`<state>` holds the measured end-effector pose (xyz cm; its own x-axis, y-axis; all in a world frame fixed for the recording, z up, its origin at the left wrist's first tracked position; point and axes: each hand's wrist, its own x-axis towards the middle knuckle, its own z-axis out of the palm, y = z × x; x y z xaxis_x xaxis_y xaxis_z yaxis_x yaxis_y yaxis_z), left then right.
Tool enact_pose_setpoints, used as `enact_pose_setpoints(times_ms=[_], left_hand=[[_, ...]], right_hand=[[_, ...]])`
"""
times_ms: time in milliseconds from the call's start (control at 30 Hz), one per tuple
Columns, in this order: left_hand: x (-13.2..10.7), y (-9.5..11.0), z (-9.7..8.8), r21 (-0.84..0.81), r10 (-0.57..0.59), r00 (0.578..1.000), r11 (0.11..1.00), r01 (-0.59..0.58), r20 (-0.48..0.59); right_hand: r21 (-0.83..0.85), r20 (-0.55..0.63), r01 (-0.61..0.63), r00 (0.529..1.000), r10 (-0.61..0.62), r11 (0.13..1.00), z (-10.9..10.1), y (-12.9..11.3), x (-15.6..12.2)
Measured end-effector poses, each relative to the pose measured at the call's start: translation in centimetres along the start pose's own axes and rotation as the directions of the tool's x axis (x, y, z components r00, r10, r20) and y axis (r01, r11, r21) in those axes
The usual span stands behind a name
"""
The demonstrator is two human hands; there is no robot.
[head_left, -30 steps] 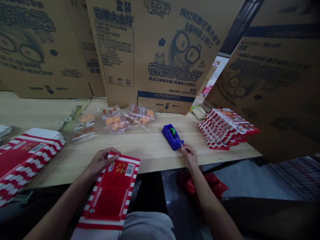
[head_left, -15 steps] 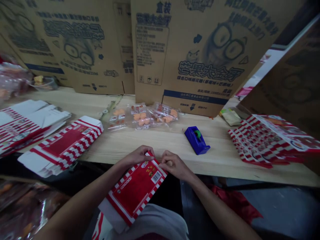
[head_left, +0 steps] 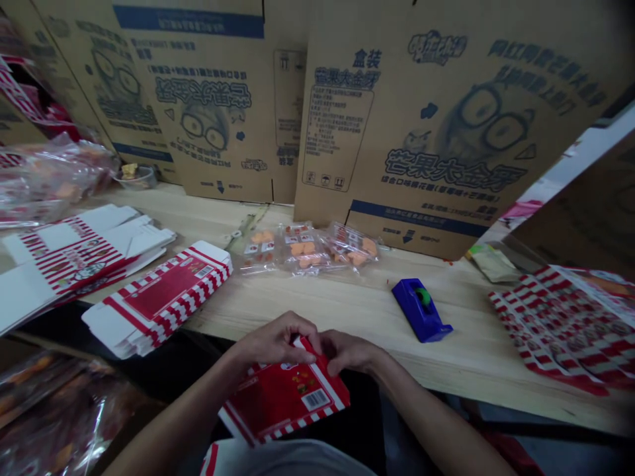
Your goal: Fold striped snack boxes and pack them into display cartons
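Observation:
A red carton with white-striped edges and a barcode (head_left: 282, 400) is held over my lap, in front of the table's near edge. My left hand (head_left: 285, 340) grips its upper end, thumb on the printed face and fingers curled over the edge. Close beside it, my right hand (head_left: 344, 354) pinches the same end near the corner. The fingertips of both hands almost meet there and partly cover that end. On the table beyond lies a blue tape dispenser (head_left: 419, 311) with a green core.
Flat red-and-white cartons (head_left: 163, 291) lie stacked at the left. Clear packets of orange pieces (head_left: 305, 248) sit mid-table before tall cardboard boxes (head_left: 397, 132). Striped filled-out boxes (head_left: 565, 330) stand at the right. More bagged packets (head_left: 54, 410) are at lower left.
My right hand has closed in on the carton's end beside my left hand. The carton has turned flatter across my lap. The view has shifted, so the table things appear lower and further right.

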<state>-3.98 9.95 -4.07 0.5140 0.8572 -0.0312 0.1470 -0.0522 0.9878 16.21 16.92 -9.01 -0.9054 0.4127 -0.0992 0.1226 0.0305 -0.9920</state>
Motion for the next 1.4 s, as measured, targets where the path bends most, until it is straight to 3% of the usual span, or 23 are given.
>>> enact_pose_setpoints(times_ms=[67, 133, 167, 200, 267, 300, 333, 367, 400, 433, 467, 500, 533, 600, 633, 667, 767, 867, 967, 1067, 1133, 1300, 1400], left_hand=[[-0.8, 0.0, -0.9, -0.037, -0.004, 0.997, 0.999, 0.001, -0.071], [-1.9, -1.0, -1.8, -0.181, -0.080, 0.934, 0.983, 0.017, -0.349], [-2.6, -1.9, -2.2, -0.278, -0.152, 0.837, 0.961, 0.000, -0.526], [-3.3, -2.9, -2.6, -0.365, -0.235, 0.693, 0.930, -0.043, -0.681], [-5.0, -5.2, -3.0, -0.434, -0.358, 0.377, 0.890, -0.139, -0.854], [-5.9, -6.4, -3.1, -0.406, -0.363, 0.247, 0.901, -0.153, -0.898], [-6.7, -7.5, -3.2, -0.344, -0.326, 0.149, 0.932, -0.118, -0.934], [-7.5, -8.6, -3.2, -0.254, -0.250, 0.088, 0.967, -0.032, -0.964], [-8.1, -9.5, -3.2, -0.138, -0.145, 0.068, 0.986, 0.095, -0.987], [-8.6, -10.2, -3.2, -0.002, -0.024, 0.085, 0.970, 0.244, -0.996], [-8.9, -10.6, -3.2, 0.142, 0.090, 0.148, 0.909, 0.392, -0.985], [-8.9, -10.8, -3.3, 0.291, 0.174, 0.264, 0.811, 0.508, -0.949], [-8.7, -10.7, -3.3, 0.440, 0.212, 0.421, 0.691, 0.573, -0.882], [-7.8, -10.0, -3.7, 0.704, 0.128, 0.746, 0.465, 0.537, -0.653], [-7.1, -9.4, -4.0, 0.798, 0.026, 0.860, 0.388, 0.461, -0.510], [-6.3, -8.9, -4.3, 0.860, -0.084, 0.924, 0.342, 0.378, -0.373], [-4.0, -7.8, -5.4, 0.924, -0.277, 0.953, 0.317, 0.213, -0.125], [-2.5, -7.9, -6.1, 0.929, -0.241, 0.970, 0.363, 0.069, 0.022], [-1.7, -8.3, -6.0, 0.919, -0.171, 0.980, 0.392, -0.025, 0.100], [-1.6, -8.3, -5.2, 0.918, -0.179, 0.982, 0.397, 0.021, 0.055], [-2.3, -8.1, -4.3, 0.913, -0.181, 0.983, 0.400, 0.077, -0.003], [-5.8, -7.4, -2.8, 0.910, -0.213, 0.970, 0.369, 0.191, -0.117], [-7.4, -7.2, -2.6, 0.915, -0.240, 0.952, 0.310, 0.259, -0.188]], right_hand=[[0.033, 0.209, 0.035, 0.977, -0.041, 0.999, 0.1, 0.0, 2.3], [-0.135, 0.133, 0.140, 0.984, -0.123, 0.981, -0.9, -0.2, 5.3], [-0.289, -0.007, 0.177, 0.982, -0.187, 0.941, -2.0, -0.4, 7.0], [-0.433, -0.142, 0.175, 0.956, -0.258, 0.884, -3.4, -0.7, 8.7], [-0.600, -0.322, 0.112, 0.873, -0.367, 0.792, -7.1, -1.3, 11.9], [-0.654, -0.364, 0.075, 0.841, -0.401, 0.752, -9.1, -1.6, 13.1], [-0.728, -0.383, 0.024, 0.815, -0.436, 0.685, -11.1, -1.8, 14.2], [-0.820, -0.360, -0.036, 0.808, -0.466, 0.571, -12.8, -2.0, 15.0], [-0.900, -0.303, -0.083, 0.824, -0.478, 0.428, -14.4, -2.2, 15.7], [-0.957, -0.220, -0.099, 0.860, -0.461, 0.272, -15.6, -2.2, 16.3], [-0.988, -0.122, -0.072, 0.903, -0.413, 0.135, -16.4, -2.1, 16.7], [-0.999, -0.025, -0.010, 0.935, -0.353, 0.043, -17.0, -2.0, 17.2], [-0.998, 0.061, 0.060, 0.952, -0.301, -0.013, -17.3, -1.8, 17.6], [-0.983, 0.183, 0.174, 0.950, -0.253, -0.059, -17.5, -1.4, 18.3], [-0.975, 0.221, 0.213, 0.943, -0.248, -0.060, -17.4, -1.2, 18.6], [-0.970, 0.244, 0.238, 0.938, -0.247, -0.053, -17.3, -1.0, 18.8], [-0.965, 0.255, 0.263, 0.937, -0.239, 0.000, -17.0, -0.7, 18.9], [-0.955, 0.250, 0.285, 0.920, -0.302, 0.077, -16.3, -0.8, 17.9], [-0.946, 0.143, 0.267, 0.852, -0.503, 0.183, -14.9, -1.5, 15.4], [-0.953, 0.015, 0.201, 0.777, -0.630, 0.225, -12.7, -2.9, 11.3], [-0.956, 0.035, 0.212, 0.772, -0.635, 0.204, -10.6, -3.6, 8.0], [-0.973, 0.167, 0.225, 0.818, -0.550, 0.040, -3.6, -2.2, 0.3], [-0.991, 0.130, 0.126, 0.913, -0.388, -0.035, 0.0, 0.5, -2.1]])
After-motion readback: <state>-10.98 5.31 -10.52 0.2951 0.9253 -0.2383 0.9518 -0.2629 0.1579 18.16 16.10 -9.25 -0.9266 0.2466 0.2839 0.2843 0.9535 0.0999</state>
